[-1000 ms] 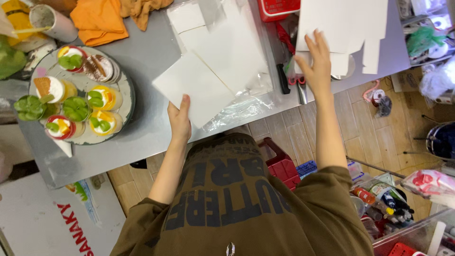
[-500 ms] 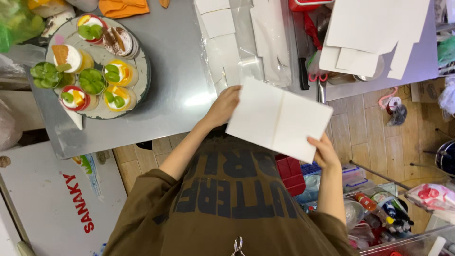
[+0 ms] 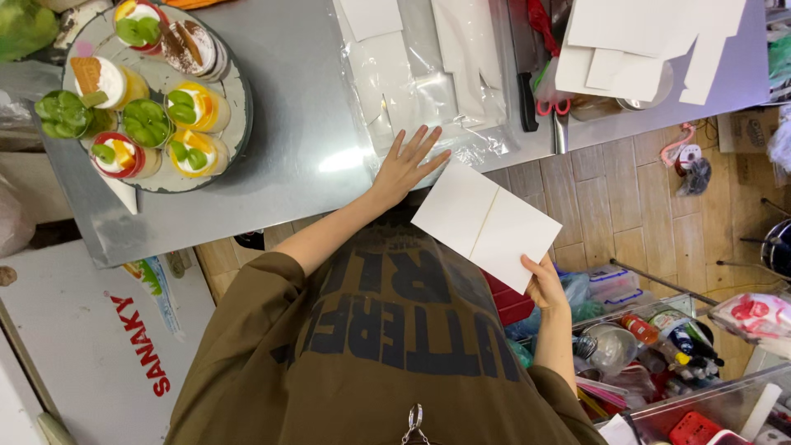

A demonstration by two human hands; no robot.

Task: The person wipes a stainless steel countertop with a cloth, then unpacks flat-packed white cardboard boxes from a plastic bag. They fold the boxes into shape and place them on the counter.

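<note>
A white card sheet, creased down its middle, hangs over the near edge of the grey metal table, out above the wooden floor. The right hand pinches its near right corner between thumb and fingers, arm bent up from the elbow. The left hand lies with fingers spread wide on the near edge of the table, touching the sheet's far left corner and the hem of a clear plastic bag that holds flat white card blanks. To the right on the table lies a loose stack of white cut-out cards; between bag and stack sit scissors with red handles.

At the far left of the table a round grey tray carries seven dessert cups: one with a biscuit, one chocolate-dusted, the rest topped with green leaves and yellow or red fruit. A green leafy bundle fills the top left corner.

On the floor at near left lies a white panel with red lettering. At near right a clear plastic bin holds bottles and small packets, too jumbled to count.
</note>
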